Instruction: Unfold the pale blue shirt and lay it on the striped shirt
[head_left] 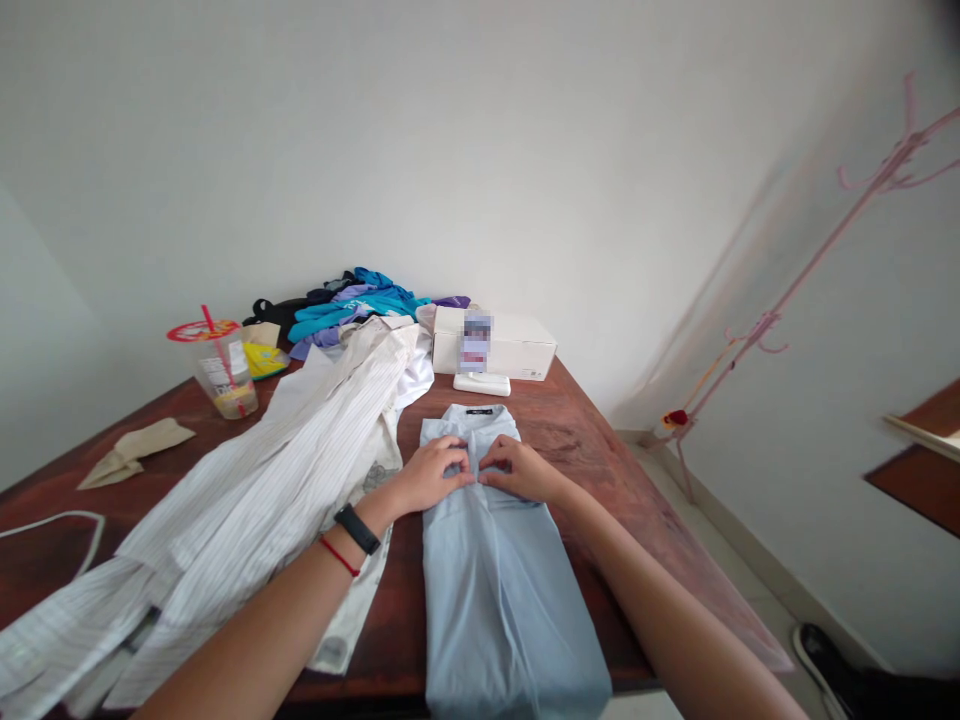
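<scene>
A light blue shirt lies folded lengthwise on the dark wooden table, collar away from me. My left hand and my right hand meet just below the collar, fingers curled and pinching the shirt's front placket. A black band and a red string circle my left wrist. A white striped shirt lies spread out to the left of the blue one, touching my left forearm.
A plastic cup with a red straw stands at the back left. A pile of coloured clothes and a white box sit by the wall. A beige cloth lies at left. A pink coat stand rises at right.
</scene>
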